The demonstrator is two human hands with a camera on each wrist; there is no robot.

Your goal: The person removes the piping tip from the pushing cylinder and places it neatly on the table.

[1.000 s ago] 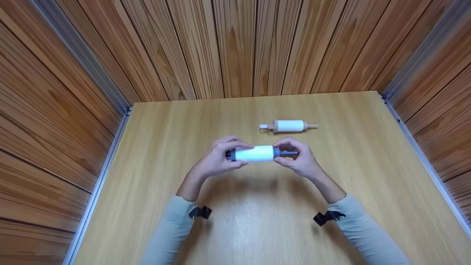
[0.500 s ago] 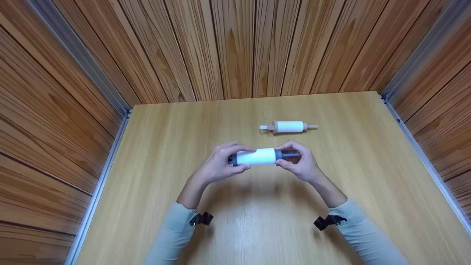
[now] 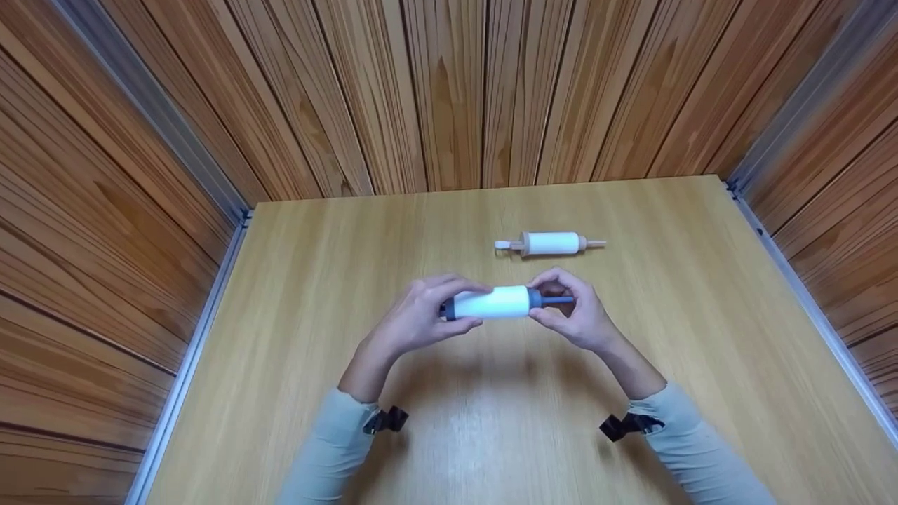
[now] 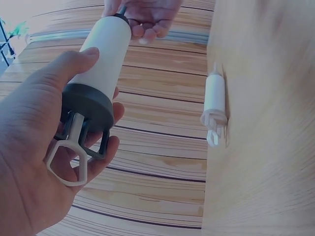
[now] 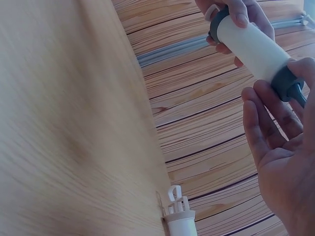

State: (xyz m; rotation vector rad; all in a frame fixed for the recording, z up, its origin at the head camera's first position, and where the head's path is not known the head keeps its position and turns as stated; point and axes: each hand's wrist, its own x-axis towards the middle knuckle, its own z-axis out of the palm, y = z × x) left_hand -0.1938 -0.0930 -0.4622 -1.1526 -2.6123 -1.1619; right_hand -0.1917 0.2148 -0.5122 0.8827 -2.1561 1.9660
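A dark-grey-capped icing syringe [image 3: 499, 302] with a white barrel is held level above the table by both hands. My left hand [image 3: 419, 312] grips the barrel at its handle end, thumb on the near side. In the left wrist view a pale ring handle [image 4: 70, 172] and dark finger loops [image 4: 101, 147] stick out behind the cap. My right hand [image 3: 581, 315] pinches the dark nozzle-end cap [image 5: 286, 83] between thumb and fingers. The thin nozzle [image 3: 558, 299] points right, beneath the curve of that hand. Farther back, a second icing syringe [image 3: 553, 243] with beige caps lies on its side.
The light wooden table [image 3: 302, 266] is enclosed by plank walls [image 3: 456, 91] at the back and both sides. Metal rails [image 3: 189, 358] run along the table's side edges. A small black camera [image 3: 386, 419] sits on each sleeved wrist.
Both hands and the held syringe have shifted slightly to the right and nearer to me. The grips look much the same. The second syringe stays lying on the table.
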